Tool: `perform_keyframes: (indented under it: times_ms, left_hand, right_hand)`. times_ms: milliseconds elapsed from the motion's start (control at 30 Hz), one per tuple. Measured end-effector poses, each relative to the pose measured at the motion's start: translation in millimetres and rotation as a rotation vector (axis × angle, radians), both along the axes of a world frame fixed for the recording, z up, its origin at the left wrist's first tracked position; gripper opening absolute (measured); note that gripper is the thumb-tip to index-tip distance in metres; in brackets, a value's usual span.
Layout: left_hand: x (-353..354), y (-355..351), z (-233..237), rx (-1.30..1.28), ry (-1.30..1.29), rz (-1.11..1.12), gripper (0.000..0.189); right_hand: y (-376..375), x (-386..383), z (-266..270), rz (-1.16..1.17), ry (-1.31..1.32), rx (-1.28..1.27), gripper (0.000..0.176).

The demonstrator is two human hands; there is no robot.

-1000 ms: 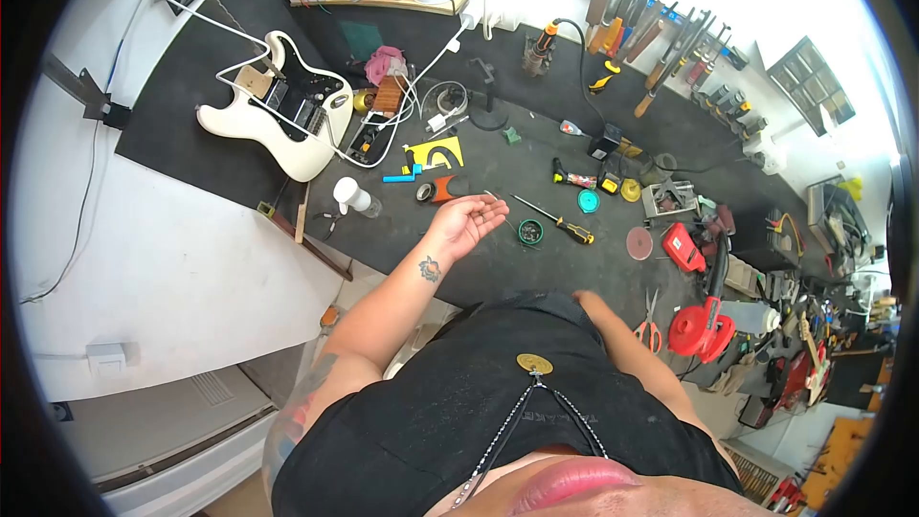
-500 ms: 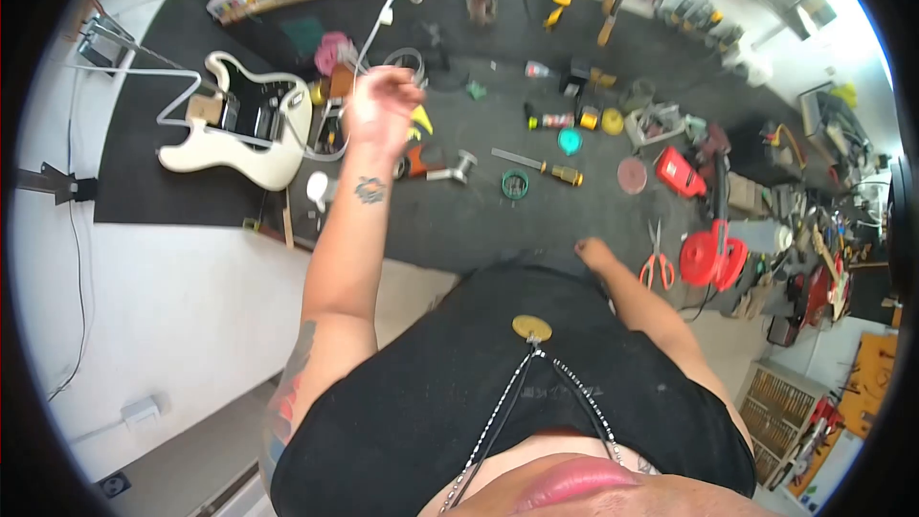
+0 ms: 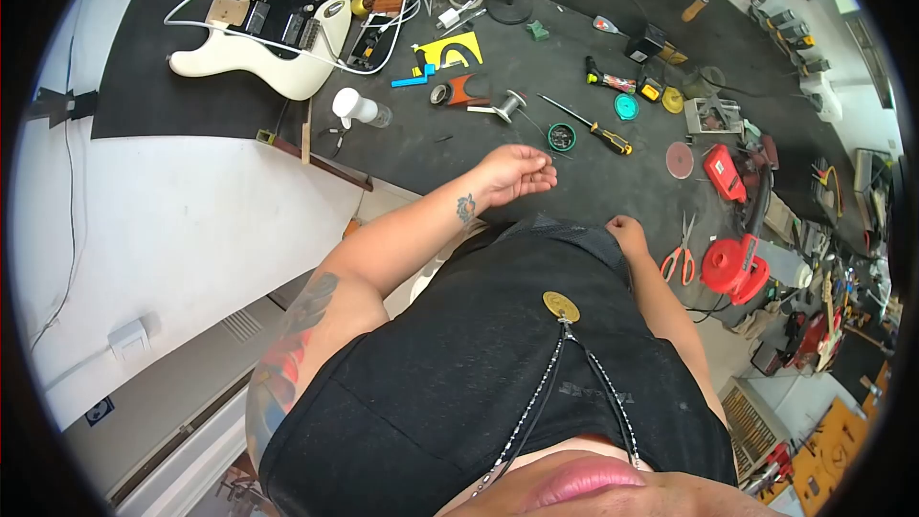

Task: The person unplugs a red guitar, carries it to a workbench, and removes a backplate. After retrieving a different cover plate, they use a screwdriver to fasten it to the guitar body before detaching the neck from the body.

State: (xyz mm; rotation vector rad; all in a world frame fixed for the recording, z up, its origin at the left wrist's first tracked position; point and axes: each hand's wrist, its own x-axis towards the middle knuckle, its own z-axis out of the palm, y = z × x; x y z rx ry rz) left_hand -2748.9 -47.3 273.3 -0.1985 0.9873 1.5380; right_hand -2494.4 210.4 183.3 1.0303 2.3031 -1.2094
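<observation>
I held the left hand [image 3: 517,172] over the black mat [image 3: 450,158], near the green reel [image 3: 561,137]; whether its curled fingers pinched anything, I couldn't tell. The right hand [image 3: 627,230] was fisted.

Bright light falls on a cluttered dark workbench [image 3: 421,168] beside a white surface [image 3: 172,220].

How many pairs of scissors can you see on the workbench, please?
1: orange-handled scissors lie near the front edge of the bench, between the right hand and the red blower. Others may be hidden in the clutter at right.
</observation>
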Motion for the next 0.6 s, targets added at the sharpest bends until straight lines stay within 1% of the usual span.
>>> perform_keyframes:
  times_ms: [33,133,200,267,333,400,433,467,500,533,600]
  left_hand:
    - [-6,2,2,0.004,0.047,0.019,0.015]
    - [-20,3,-3,0.026,0.079,0.056,0.018]
    - [-21,5,-5,-0.052,0.143,0.099,0.025]
    - [-17,3,-11,-0.035,0.119,0.067,0.027]
    - [-7,-4,-16,-0.040,0.105,0.032,0.030]
    - [5,-4,-23,-0.032,0.111,-0.065,0.032]
    - [9,-5,-30,-0.031,0.105,-0.120,0.033]
    - [13,-4,-33,-0.059,0.066,-0.166,0.031]
    - [16,-1,-35,-0.095,0.031,-0.205,0.029]
    - [19,5,-37,-0.077,0.037,-0.295,0.029]
    - [25,15,-39,-0.096,0.027,-0.370,0.023]
  right_hand:
    - [-1,-4,8,-0.023,-0.039,-0.040,0.015]
    - [0,-6,6,0.016,-0.056,0.014,0.014]
    - [1,-3,0,0.017,-0.019,-0.008,0.014]
    - [3,3,0,-0.026,0.016,-0.026,0.014]
    - [1,-1,2,0.015,-0.086,-0.066,0.020]
    - [2,9,-24,-0.110,-0.083,-0.206,0.016]
    - [-1,7,-15,-0.088,-0.090,-0.146,0.013]
    - [0,9,-21,-0.003,-0.056,-0.080,0.014]
    - [-3,9,-16,0.027,-0.037,-0.016,0.015]
    - [-6,8,-11,0.072,-0.021,0.045,0.017]
    - [-10,11,-12,0.047,-0.012,0.083,0.020]
